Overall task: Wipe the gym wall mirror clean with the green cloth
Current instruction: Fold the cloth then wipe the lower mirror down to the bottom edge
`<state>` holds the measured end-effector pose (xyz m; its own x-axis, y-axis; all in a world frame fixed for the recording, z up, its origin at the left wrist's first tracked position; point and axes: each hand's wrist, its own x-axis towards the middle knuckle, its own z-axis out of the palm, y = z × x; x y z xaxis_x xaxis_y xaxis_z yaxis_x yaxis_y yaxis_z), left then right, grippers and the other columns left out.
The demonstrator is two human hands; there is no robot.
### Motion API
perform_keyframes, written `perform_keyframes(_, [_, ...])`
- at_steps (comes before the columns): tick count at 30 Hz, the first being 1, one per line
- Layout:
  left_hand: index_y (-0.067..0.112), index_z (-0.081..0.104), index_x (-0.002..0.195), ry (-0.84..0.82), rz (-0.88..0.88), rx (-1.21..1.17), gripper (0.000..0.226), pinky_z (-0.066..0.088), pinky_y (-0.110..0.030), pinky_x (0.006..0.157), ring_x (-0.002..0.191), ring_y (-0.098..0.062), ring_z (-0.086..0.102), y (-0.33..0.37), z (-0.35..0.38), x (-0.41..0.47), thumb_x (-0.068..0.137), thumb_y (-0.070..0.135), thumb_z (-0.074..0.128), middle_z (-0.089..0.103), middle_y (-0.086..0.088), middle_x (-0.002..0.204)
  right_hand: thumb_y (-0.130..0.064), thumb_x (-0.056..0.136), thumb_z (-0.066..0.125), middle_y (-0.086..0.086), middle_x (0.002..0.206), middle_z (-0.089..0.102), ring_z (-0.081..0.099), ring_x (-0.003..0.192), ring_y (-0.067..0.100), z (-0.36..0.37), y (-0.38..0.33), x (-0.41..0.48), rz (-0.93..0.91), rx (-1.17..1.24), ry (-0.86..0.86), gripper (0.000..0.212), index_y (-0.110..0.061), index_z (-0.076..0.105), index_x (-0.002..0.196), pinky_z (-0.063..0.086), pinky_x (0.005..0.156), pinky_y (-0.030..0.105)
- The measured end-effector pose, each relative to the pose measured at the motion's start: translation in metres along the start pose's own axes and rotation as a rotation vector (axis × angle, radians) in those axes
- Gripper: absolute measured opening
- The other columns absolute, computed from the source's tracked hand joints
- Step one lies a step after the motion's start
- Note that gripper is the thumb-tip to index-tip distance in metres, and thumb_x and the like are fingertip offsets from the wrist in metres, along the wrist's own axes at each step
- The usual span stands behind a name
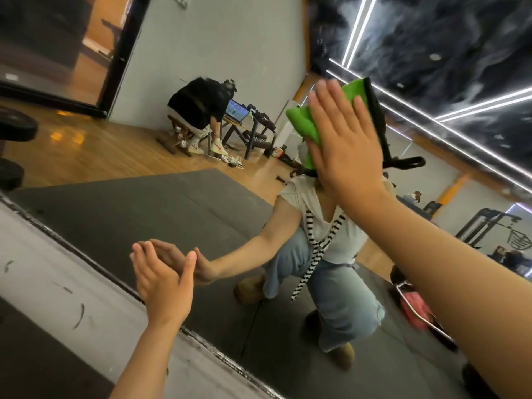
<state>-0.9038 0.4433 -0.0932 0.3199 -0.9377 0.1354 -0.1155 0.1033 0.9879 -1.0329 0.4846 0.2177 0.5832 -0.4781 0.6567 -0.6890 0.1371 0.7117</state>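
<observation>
The bright green cloth, folded with a dark edge, lay flat against the mirror under the right hand's straight, pressing fingers; the left hand rested spread against the glass.

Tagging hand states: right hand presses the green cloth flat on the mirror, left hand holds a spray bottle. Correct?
No. In the head view the left hand holds nothing; its straight fingers touch the mirror. The right hand does press the green cloth flat on it.
</observation>
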Motion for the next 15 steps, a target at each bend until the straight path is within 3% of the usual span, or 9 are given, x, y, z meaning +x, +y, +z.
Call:
perform_keyframes(2, [0.005, 0.005, 0.160, -0.008, 0.006, 0.003, 0.104, 0.008, -0.051, 0.123, 0.155, -0.029, -0.004, -0.001, -0.001, 0.001, 0.082, 0.064, 0.040, -0.002, -0.014, 0.168, -0.031, 0.103, 0.041, 0.015, 0.160, 0.032, 0.025, 0.149, 0.029, 0.008, -0.017, 0.008, 0.016, -0.015, 0.001, 0.057, -0.005, 0.034, 0.153, 0.000, 0.121, 0.039])
perform_keyframes(6, [0.007, 0.005, 0.160, -0.015, -0.002, -0.017, 0.105, 0.008, -0.050, 0.124, 0.155, -0.026, -0.005, -0.001, -0.003, 0.002, 0.080, 0.066, 0.041, -0.003, -0.010, 0.169, -0.029, 0.100, 0.041, 0.015, 0.152, 0.044, 0.040, 0.142, 0.030, 0.023, -0.049, -0.013, -0.337, 0.034, -0.077, 0.053, -0.003, 0.046, 0.146, 0.009, 0.120, 0.045])
perform_keyframes(9, [0.007, 0.006, 0.160, -0.021, -0.007, -0.048, 0.106, 0.008, -0.049, 0.124, 0.155, -0.024, -0.006, 0.001, -0.004, 0.002, 0.079, 0.066, 0.042, -0.003, -0.010, 0.169, -0.028, 0.102, 0.039, 0.014, 0.151, 0.046, 0.042, 0.141, 0.028, 0.012, -0.035, -0.018, -0.487, 0.130, -0.125, 0.050, -0.004, 0.049, 0.145, 0.011, 0.121, 0.038])
perform_keyframes(15, [0.010, 0.004, 0.160, -0.022, -0.006, -0.012, 0.106, 0.011, -0.052, 0.124, 0.155, -0.024, -0.007, -0.004, -0.001, 0.005, 0.080, 0.070, 0.040, -0.005, -0.007, 0.169, -0.028, 0.097, 0.047, 0.020, 0.147, 0.049, 0.042, 0.139, 0.036, 0.015, -0.017, 0.033, -0.099, 0.078, 0.062, 0.051, -0.001, 0.051, 0.140, -0.005, 0.122, 0.026])
